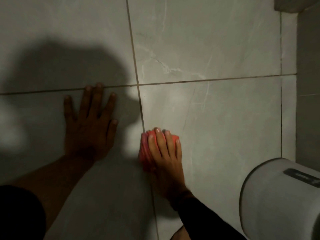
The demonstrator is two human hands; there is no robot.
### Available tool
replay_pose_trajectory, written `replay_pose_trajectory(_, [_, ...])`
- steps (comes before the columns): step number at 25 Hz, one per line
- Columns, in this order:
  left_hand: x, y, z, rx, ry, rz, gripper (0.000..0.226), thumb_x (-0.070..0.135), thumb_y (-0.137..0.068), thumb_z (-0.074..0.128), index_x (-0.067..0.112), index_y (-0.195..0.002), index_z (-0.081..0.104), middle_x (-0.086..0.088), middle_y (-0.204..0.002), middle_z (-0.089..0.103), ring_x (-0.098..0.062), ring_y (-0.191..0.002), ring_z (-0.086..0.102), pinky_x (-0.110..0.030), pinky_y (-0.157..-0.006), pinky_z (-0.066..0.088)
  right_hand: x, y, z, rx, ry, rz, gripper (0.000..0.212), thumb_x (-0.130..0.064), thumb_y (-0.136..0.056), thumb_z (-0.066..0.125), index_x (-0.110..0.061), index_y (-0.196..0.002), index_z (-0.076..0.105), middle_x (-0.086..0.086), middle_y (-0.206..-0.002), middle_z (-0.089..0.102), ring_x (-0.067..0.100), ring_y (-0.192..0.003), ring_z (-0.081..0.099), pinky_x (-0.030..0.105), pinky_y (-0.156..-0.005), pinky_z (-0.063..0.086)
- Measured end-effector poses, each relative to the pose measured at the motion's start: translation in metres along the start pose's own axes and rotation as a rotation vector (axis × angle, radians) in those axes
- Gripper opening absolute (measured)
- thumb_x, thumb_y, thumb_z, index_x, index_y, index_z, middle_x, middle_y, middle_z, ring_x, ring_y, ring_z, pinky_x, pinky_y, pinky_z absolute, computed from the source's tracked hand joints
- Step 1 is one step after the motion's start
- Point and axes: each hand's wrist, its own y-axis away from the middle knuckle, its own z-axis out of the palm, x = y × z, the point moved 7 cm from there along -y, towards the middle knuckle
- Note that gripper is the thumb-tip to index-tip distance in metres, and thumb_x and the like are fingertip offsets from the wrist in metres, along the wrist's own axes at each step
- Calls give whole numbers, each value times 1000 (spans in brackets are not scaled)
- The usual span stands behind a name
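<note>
Nearest, at right, stands a white bin (277,201). The right hand (166,153) presses extended fingers over the pink cloth (144,148), which lies on the tiled floor (225,118) just beside a grout line (142,115). Farther out, the left hand (90,125) rests flat, fingers spread.

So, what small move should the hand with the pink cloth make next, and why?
Probably slide the pink cloth forward along the grout line. The right hand presses the cloth flat on the floor tile, its edge lies at that dark line, and the left hand rests flat on the tile as a brace.
</note>
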Motion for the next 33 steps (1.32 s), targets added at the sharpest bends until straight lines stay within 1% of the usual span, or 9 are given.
replay_pose_trajectory(2, [0, 1, 0, 1, -5, -3, 74, 48, -104, 34, 26, -174, 23, -12, -184, 11, -39, -170, 13, -72, -130, 2, 6, 4, -5, -38, 3, -18, 78, -49, -101, 54, -15, -168, 32, 15, -176, 32, 42, -162, 32, 68, -124, 37])
replay_pose_trajectory(8, [1, 1, 0, 4, 6, 4, 73, 47, -105, 35, 26, -174, 23, -14, -184, 13, -39, -170, 13, -73, -129, 4, -5, -174, -41, 169, -125, -6, 92, -42, -88, 61, -16, -170, 30, 12, -180, 27, 38, -168, 18, 59, -136, 13])
replay_pose_trajectory(10, [0, 1, -1, -2, 7, 4, 72, 47, -106, 34, 24, -174, 24, -15, -184, 14, -40, -170, 14, -73, -129, 5, -12, -123, -21, 166, -119, -12, 86, -41, -94, 60, -17, -171, 29, 12, -179, 28, 38, -168, 20, 58, -137, 10])
replay_pose_trajectory(16, [1, 0, -3, -23, 0, 2, 74, 47, -106, 33, 22, -174, 23, -16, -184, 12, -42, -170, 14, -73, -129, 4, -11, 104, 32, -139, -17, 117, 59, -47, -112, 38, -15, -159, 54, 13, -169, 43, 51, -147, 54, 73, -120, 39])
replay_pose_trajectory(18, [2, 0, -3, -25, 8, 3, 74, 47, -105, 34, 22, -174, 25, -15, -184, 12, -41, -170, 14, -73, -129, 4, -2, 36, 20, -41, -29, 228, 62, -48, -108, 45, -17, -161, 49, 15, -169, 47, 46, -152, 48, 66, -127, 29])
replay_pose_trajectory(23, [2, 0, -6, -2, 36, -9, 73, 45, -104, 39, 21, -173, 31, -16, -183, 18, -42, -169, 17, -73, -128, 5, 20, -140, -27, 133, -143, -154, 76, -42, -98, 52, -21, -169, 33, 8, -178, 31, 36, -167, 23, 52, -135, 11])
replay_pose_trajectory(27, [1, 1, -5, -5, 6, -8, 74, 46, -104, 36, 20, -173, 32, -17, -183, 17, -43, -169, 18, -72, -129, 4, 215, -122, -54, 148, -220, 593, 90, -41, -89, 44, -15, -173, 23, 13, -182, 19, 38, -169, 12, 61, -135, 12])
replay_pose_trajectory(29, [3, -1, -4, -6, 11, -4, 74, 46, -104, 36, 22, -173, 29, -16, -183, 15, -42, -169, 16, -71, -129, 2, 212, -118, -55, 166, -213, 768, 93, -47, -88, 41, -15, -173, 19, 11, -183, 17, 37, -170, 11, 61, -134, 13])
replay_pose_trajectory(33, [-2, 3, -1, 7, 16, 7, 74, 47, -105, 36, 24, -174, 26, -13, -184, 12, -40, -170, 14, -72, -129, 2, 15, -94, -15, 121, -128, 51, 93, -45, -89, 48, -17, -173, 20, 11, -182, 18, 36, -170, 12, 56, -138, -1])
